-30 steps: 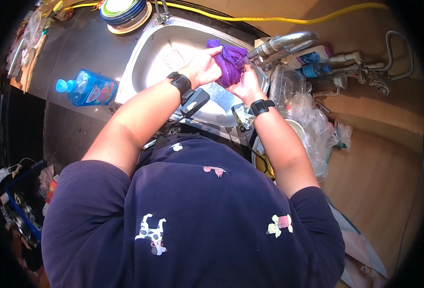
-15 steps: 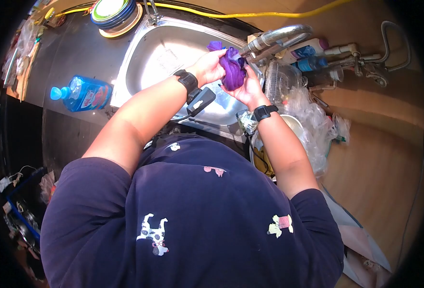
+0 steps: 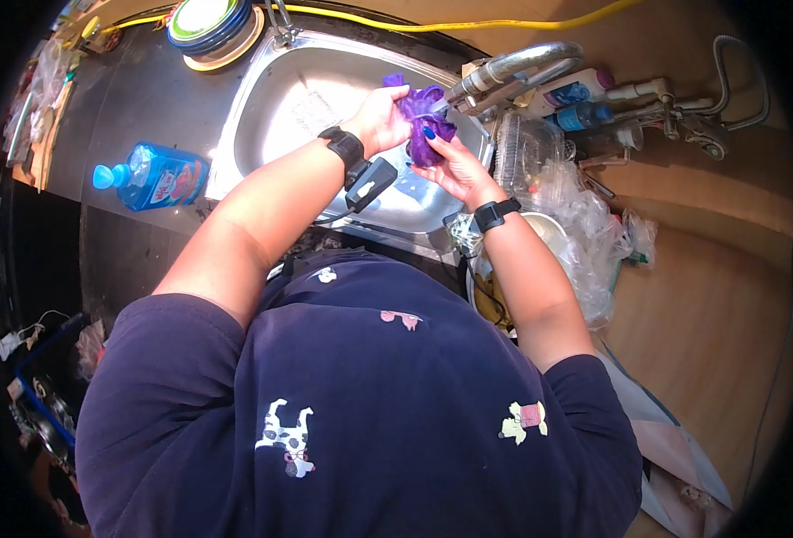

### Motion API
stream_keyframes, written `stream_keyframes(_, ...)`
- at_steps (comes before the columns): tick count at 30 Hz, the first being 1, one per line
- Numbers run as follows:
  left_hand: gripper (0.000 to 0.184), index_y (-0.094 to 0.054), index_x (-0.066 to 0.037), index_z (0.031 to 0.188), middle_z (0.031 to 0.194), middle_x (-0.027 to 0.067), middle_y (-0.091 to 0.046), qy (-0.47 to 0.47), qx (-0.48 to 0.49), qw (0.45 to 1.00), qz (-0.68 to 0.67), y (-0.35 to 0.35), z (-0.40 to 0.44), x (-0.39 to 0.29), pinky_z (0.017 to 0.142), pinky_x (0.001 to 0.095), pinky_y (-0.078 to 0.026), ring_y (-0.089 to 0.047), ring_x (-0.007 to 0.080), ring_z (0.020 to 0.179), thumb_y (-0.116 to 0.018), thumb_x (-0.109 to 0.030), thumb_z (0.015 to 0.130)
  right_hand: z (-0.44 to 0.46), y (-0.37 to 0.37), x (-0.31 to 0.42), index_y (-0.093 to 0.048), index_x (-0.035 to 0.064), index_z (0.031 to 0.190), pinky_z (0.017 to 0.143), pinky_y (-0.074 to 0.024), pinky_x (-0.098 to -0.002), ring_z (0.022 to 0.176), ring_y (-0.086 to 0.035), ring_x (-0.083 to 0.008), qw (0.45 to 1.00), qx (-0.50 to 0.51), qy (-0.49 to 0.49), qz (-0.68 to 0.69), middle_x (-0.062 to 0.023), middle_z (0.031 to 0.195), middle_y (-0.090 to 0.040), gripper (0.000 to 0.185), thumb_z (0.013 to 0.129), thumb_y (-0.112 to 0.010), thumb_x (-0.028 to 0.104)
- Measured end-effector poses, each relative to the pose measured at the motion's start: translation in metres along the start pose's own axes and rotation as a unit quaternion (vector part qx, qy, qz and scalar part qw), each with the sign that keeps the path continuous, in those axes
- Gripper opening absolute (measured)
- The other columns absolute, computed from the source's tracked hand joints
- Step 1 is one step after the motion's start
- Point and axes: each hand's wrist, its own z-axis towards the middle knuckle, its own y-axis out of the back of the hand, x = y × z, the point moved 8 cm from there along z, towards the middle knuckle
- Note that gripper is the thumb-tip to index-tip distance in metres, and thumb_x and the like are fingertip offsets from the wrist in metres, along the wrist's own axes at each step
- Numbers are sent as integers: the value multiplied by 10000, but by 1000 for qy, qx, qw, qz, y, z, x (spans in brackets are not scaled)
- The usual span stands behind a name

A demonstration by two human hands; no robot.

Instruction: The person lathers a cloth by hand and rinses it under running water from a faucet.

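A wet, crumpled purple cloth (image 3: 427, 148) is bunched between my two hands, above the steel sink (image 3: 275, 108). Water from the faucet (image 3: 513, 65) runs onto its middle. My left hand (image 3: 382, 122) grips the cloth from the left, partly covering it. On the lower right side, my right hand (image 3: 458, 169) holds it with the thumb on top and fingers underneath. Both wrists carry black straps, and a small black device hangs by the left one.
A blue liquid bottle (image 3: 165, 177) lies on the dark counter left of the sink. Stacked plates (image 3: 210, 36) stand at the back left. Right of the sink are clear plastic containers (image 3: 524, 148), plastic bags (image 3: 589, 238) and pipes. A yellow hose (image 3: 468, 26) runs along the back.
The cloth has been shifted slightly left and opened out under the stream. My right thumb now lies across it, and my left hand has moved a little left.
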Motion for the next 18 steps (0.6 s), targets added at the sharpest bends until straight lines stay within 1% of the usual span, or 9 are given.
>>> stream_keyframes(2,349,-433,63,1111,1114,205,-527,-2,4,1000,-11,3,3,-2,970,450,-345,-509,307,1046,-326,-209,920,1,2,2,-396,140,1185,800,-488,-413,970,-559,-229,1000,-13,7,3,-92,1114,-524,353,876,-519,257)
stream_keyframes(6,357,-435,66,1109,1121,204,-525,-11,-7,1000,-27,6,2,-5,990,450,-319,-494,301,1066,-324,-214,919,2,3,5,-384,166,1202,750,-506,-366,915,-578,-211,999,-40,14,33,-71,1090,-530,324,907,-456,278)
stream_keyframes(9,357,-441,70,1101,1117,207,-526,-11,4,999,-42,9,2,-8,990,448,-321,-495,302,1064,-324,-213,918,8,6,5,-386,166,1209,761,-501,-369,924,-575,-205,999,-31,11,40,-74,1098,-535,328,916,-428,308)
stream_keyframes(12,356,-446,74,1087,1101,208,-533,-25,-11,999,-37,12,1,-15,986,445,-327,-502,305,1055,-320,-213,919,9,6,6,-375,159,1228,779,-495,-371,926,-575,-197,998,-37,21,53,-78,1114,-535,363,920,-401,349)
stream_keyframes(15,349,-455,72,1060,1073,206,-548,-14,30,999,-22,12,1,-18,970,439,-348,-520,306,1028,-310,-215,923,13,1,10,-374,149,1236,795,-489,-371,947,-573,-201,998,-32,26,50,-77,1126,-535,388,929,-349,384)
stream_keyframes(18,363,-459,76,1044,1062,205,-555,-21,12,999,-31,13,0,-21,958,430,-365,-536,303,1005,-293,-225,929,19,-1,8,-377,128,1234,814,-484,-383,971,-569,-214,999,-24,25,36,-87,1145,-527,414,935,-302,405)
